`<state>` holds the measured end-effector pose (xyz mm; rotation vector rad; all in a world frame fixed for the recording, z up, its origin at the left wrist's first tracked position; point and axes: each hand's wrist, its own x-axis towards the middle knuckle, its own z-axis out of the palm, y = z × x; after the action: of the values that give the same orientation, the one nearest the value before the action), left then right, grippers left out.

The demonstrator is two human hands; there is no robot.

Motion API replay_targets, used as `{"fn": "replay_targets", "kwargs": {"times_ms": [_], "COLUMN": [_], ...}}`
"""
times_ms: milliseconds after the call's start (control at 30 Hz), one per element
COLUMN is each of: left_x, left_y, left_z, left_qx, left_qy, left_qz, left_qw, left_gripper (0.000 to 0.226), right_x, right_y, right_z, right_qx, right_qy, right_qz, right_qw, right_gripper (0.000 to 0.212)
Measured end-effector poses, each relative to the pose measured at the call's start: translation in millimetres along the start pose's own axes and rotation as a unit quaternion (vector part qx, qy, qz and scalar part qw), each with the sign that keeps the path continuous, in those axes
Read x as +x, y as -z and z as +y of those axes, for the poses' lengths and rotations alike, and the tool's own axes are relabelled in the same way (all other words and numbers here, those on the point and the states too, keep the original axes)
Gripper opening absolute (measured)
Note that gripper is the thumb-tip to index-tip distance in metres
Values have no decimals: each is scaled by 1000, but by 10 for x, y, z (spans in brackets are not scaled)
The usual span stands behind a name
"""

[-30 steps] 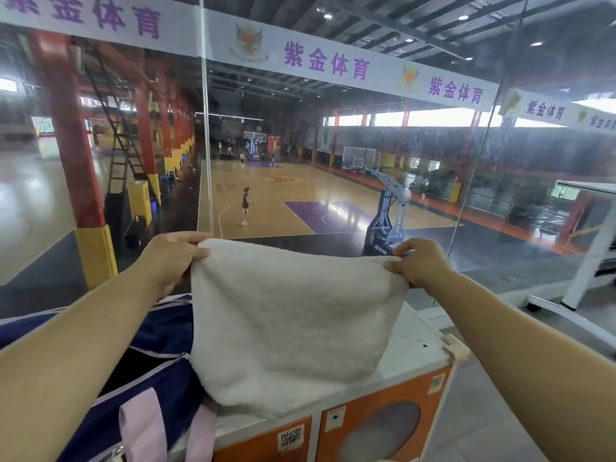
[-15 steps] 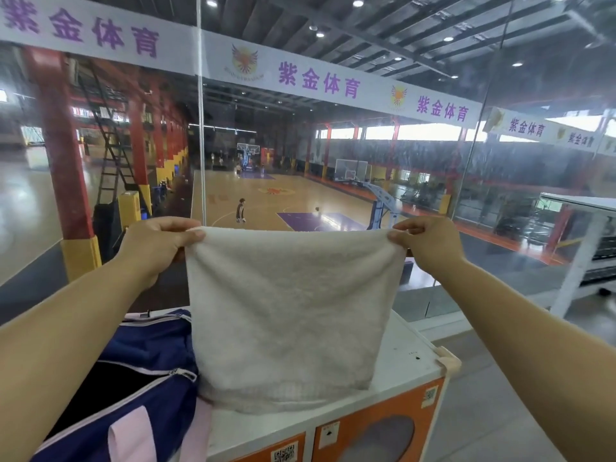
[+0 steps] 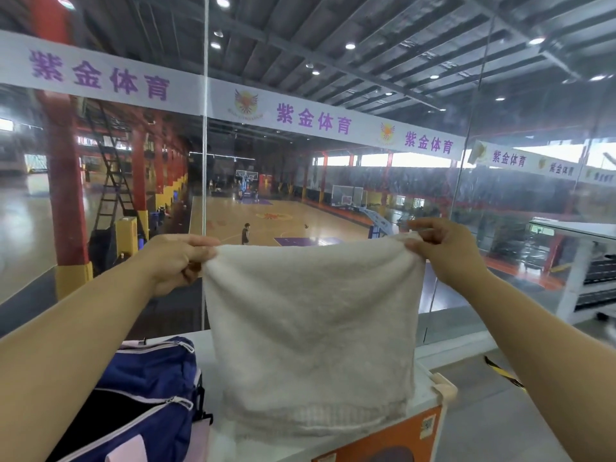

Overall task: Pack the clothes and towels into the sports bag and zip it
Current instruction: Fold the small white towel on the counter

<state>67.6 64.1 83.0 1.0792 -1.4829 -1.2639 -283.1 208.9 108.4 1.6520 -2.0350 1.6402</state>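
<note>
Pinch grip, left hand (image 3: 173, 261) and right hand (image 3: 445, 253), on 2 top corners of towel (image 3: 310, 328) (fingers (image 3: 200, 242) curled).

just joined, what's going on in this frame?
A person is holding up a white towel, with the left hand and right hand each pinching a top corner. It hangs over a white-topped cabinet. The blue sports bag sits unzipped to the left, so the towel isn't packed yet.

Reaching fwd w/ both arms (image 3: 83, 328), raised & apart; pinching towel (image 3: 310, 328) top corners w/ L hand (image 3: 173, 261) at left, R hand (image 3: 445, 253) at right, fingers (image 3: 196, 242) curled.
</note>
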Motion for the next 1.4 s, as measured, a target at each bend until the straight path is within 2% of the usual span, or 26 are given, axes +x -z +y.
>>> {"fn": "replay_targets", "kwargs": {"times_ms": [167, 367, 500, 700, 800, 933, 1067, 1200, 1333, 1400], "left_x": [-47, -101, -137, -283, -313, -364, -309, -232, -26, 102], "left_y": [-63, -9, 42, 57, 107, 118, 268, 288, 112, 7], "left_z": [-47, -58, -84, -84, -66, -14, 48, 113, -35, -135], "left_qx": [2, -13, 82, 230, 290, 339, 361, 361, 445, 430], "left_qy": [-11, -75, -118, -183, -195, -239, -283, -262, -211, -175], "left_qz": [-7, 83, 83, 69, 60, 56, 67, 49, 36, 41], "left_qw": [1000, 994, 986, 953, 935, 908, 886, 894, 870, 885], "left_gripper": [33, 13, 24, 31, 27, 10, 8, 5, 9, 10], "right_x": [-11, -36, -71, -163, -238, -346, -410, -335, -152, -85], "right_y": [-108, -186, -206, -120, -36, 99, 291, 316, 19, -169], "right_z": [93, 143, 128, 81, 38, -66, -201, -189, 62, 210], "right_qx": [-42, -90, -90, -84, -84, -86, -97, -64, -75, -21], "right_qy": [-9, -12, -11, -17, -7, 21, 55, 23, -58, -106], "right_qz": [22, 2, -4, 4, 11, 10, 6, -21, -58, -60], "right_qw": [999, 996, 996, 996, 996, 996, 994, 997, 994, 992], "right_gripper": [17, 21, 25, 24, 20, 2, 10, 13, 11, 9]}}
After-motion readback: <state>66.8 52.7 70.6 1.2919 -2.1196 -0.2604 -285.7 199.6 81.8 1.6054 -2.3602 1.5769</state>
